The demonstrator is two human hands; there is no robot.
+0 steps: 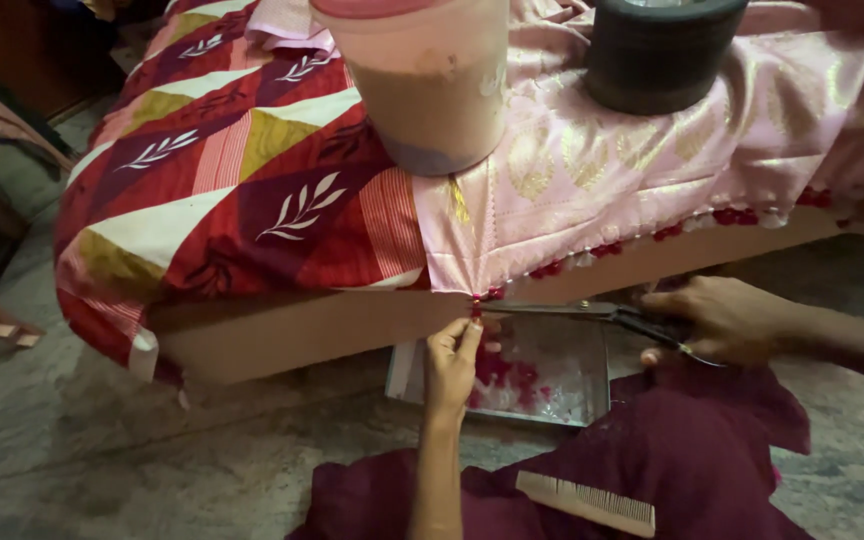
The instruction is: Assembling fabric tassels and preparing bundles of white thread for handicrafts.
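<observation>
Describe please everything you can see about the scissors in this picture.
The scissors look metal, with slim grey blades and dark handles. They lie nearly level, just below the pink cloth's tasselled edge, above a shallow tray. The right hand has its fingers in the handles. The tips point left, meeting a red tassel that the left hand pinches.

A low wooden bed [352, 330] fills twelve o'clock, under a red, maroon and yellow patterned sheet [232, 170]. Grey stone floor [102, 440] spreads from nine round to six o'clock. Dark furniture [22, 50] stands at ten o'clock.
</observation>
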